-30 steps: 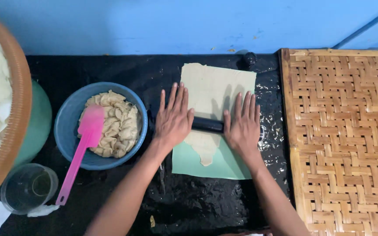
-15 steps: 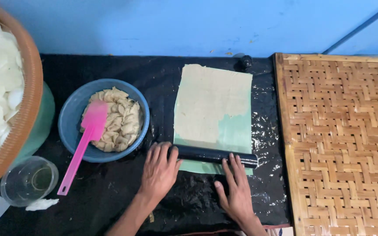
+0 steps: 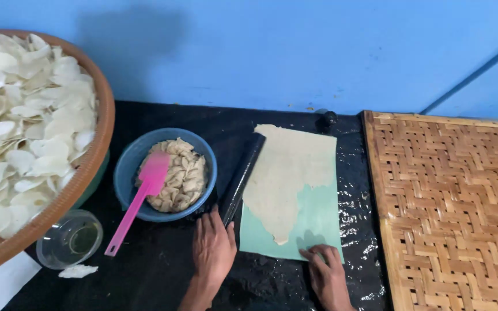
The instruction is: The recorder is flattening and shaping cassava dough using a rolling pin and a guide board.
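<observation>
Black rolling pin (image 3: 242, 177) lies diagonally, far end up-right, beside thin beige dough sheet (image 3: 286, 175) on green mat (image 3: 318, 222). Left hand (image 3: 213, 246) flat, open, touching its near end. Right hand (image 3: 325, 270) open, fingers pressing mat's corner.

Blue bowl (image 3: 128, 173) crowds rolling pin (image 3: 242, 175) leftward, woven tray (image 3: 451, 207) walls right, bare black tabletop (image 3: 145, 276) nearside

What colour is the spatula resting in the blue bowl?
Pink spatula, in the head view.

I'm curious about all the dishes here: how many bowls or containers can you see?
3. A big woven basket of white chips at far left, a blue bowl of dough pieces with a pink spatula beside it, and a clear glass bowl in front. Others may sit out of view.
</observation>
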